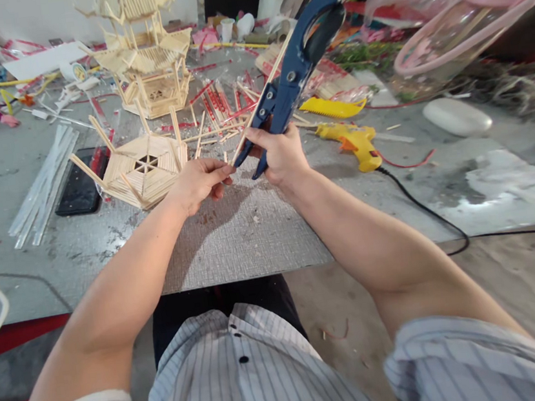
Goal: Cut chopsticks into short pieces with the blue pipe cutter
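Observation:
My right hand (pixel 284 153) is wrapped round the lower part of a blue hand cutter (pixel 288 71), which has a curved loop at its upper end and two narrow tips pointing down. Pinched in my left hand (pixel 202 184) is the lower end of a thin wooden stick (pixel 240 146), which runs up and to the right alongside the cutter. Whether the cutter's jaws touch the stick I cannot tell. Close by on the left lies a hexagonal wooden stick base (pixel 127 166) with several upright posts. Behind it stands a wooden stick pagoda model (pixel 145 59) with tiered roofs.
A yellow glue gun (pixel 355 143) lies to the right, its black cord (pixel 414 202) hanging past the table edge. Clear glue sticks (pixel 45 182) and a black phone (pixel 81 187) lie at left. A white mouse-shaped object (pixel 457 117) sits right. Loose sticks and wrappers litter the middle.

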The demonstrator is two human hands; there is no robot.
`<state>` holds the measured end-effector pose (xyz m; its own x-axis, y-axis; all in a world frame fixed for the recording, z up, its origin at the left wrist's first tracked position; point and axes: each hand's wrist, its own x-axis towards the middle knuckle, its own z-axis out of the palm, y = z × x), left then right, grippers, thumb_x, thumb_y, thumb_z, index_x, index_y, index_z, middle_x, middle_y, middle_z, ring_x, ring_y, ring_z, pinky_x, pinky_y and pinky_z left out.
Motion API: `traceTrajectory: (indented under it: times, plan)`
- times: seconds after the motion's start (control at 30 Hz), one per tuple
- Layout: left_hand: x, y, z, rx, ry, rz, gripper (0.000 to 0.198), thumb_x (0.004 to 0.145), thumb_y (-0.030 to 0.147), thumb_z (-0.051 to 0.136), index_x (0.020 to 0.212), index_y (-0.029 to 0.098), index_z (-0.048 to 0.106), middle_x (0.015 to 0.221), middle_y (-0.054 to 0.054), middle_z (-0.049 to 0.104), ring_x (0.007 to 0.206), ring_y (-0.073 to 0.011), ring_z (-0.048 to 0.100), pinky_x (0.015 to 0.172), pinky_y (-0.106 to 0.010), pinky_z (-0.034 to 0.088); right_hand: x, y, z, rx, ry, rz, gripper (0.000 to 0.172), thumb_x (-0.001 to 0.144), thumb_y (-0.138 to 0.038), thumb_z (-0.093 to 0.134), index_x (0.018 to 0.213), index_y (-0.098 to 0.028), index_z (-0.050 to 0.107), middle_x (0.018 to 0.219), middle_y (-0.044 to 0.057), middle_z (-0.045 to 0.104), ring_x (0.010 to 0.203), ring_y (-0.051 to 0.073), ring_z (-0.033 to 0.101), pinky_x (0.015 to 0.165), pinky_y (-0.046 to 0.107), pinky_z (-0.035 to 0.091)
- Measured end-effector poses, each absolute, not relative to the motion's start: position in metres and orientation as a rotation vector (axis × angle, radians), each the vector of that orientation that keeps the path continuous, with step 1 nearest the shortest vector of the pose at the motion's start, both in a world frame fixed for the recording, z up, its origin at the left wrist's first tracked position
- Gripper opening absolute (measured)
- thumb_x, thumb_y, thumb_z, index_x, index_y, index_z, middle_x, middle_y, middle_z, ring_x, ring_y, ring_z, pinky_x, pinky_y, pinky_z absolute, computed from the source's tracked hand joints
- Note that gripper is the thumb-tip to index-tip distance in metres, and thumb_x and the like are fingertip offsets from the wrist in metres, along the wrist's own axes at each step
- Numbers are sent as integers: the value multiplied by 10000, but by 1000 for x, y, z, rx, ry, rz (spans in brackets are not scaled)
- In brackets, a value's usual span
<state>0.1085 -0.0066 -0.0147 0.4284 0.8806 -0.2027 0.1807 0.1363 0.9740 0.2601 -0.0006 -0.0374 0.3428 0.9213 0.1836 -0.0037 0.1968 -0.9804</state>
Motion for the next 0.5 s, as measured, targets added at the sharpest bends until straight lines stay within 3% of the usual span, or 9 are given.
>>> traceTrajectory:
  times: [0.5]
  plan:
    - [109, -7, -16, 1485, 1125, 712, 125, 838, 161, 548, 724, 116, 572, 645, 4, 628, 343, -5, 405, 384, -172, 287, 262, 2, -41, -1119, -1108, 769, 150, 751, -321, 582, 752, -210, 480, 695, -17, 545, 677, 124, 593, 699, 313, 533]
